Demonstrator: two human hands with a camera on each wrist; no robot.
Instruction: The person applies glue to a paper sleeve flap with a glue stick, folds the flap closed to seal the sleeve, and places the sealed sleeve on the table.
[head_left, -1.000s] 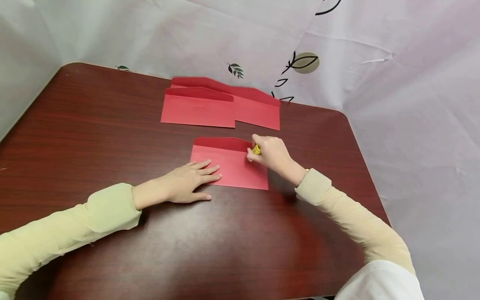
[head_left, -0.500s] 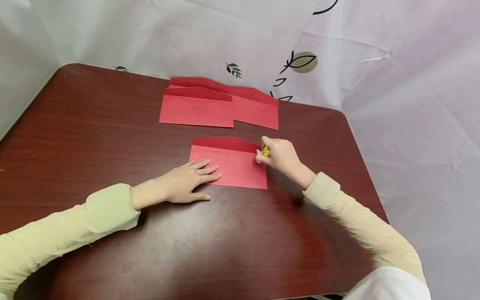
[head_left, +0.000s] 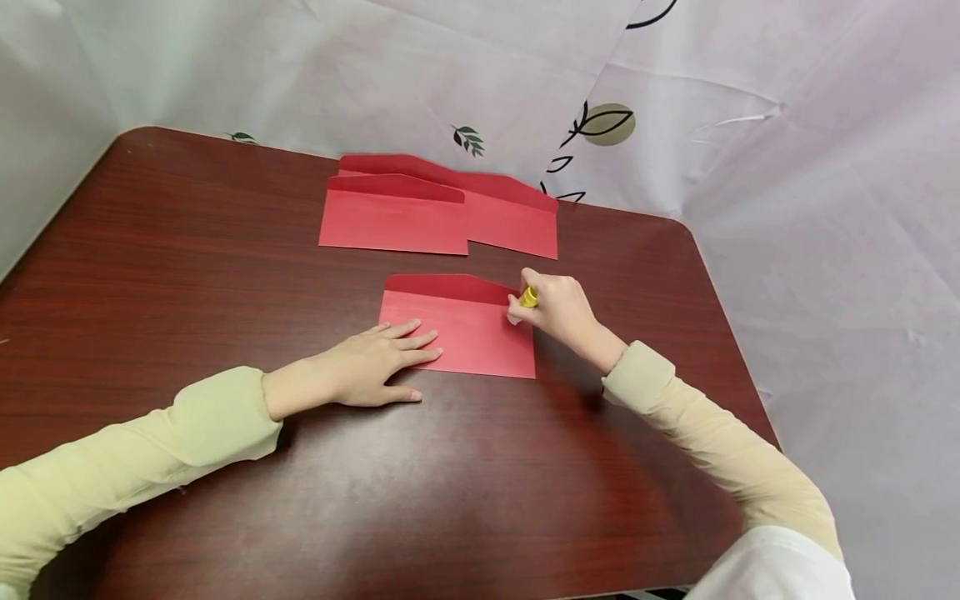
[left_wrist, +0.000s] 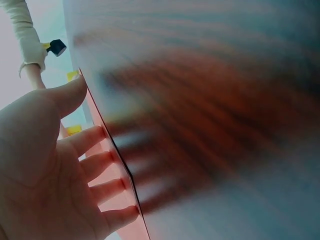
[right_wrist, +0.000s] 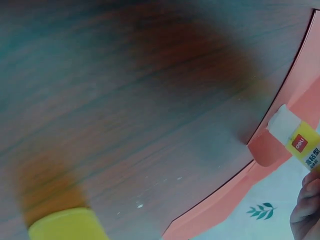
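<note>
A red envelope [head_left: 457, 329] lies on the table in the head view with its flap folded up and away. My left hand [head_left: 378, 360] rests palm down on its left part, fingers spread and the thumb on the wood. Near the right end of the flap crease, my right hand [head_left: 557, 308] grips a yellow glue stick [head_left: 528, 297]. In the right wrist view the glue stick [right_wrist: 299, 140] shows a red label and a white end at the envelope's edge; fingers [right_wrist: 307, 205] curl round its other end.
More red envelopes [head_left: 393, 221] lie overlapping at the back of the dark brown table [head_left: 360, 508], flaps up. A pale patterned curtain [head_left: 337, 67] hangs behind it. A yellow object [right_wrist: 67, 225] shows at the bottom of the right wrist view.
My right hand has moved right with the glue stick along the flap, then back slightly left. The left hand and the envelope have stayed in place.
</note>
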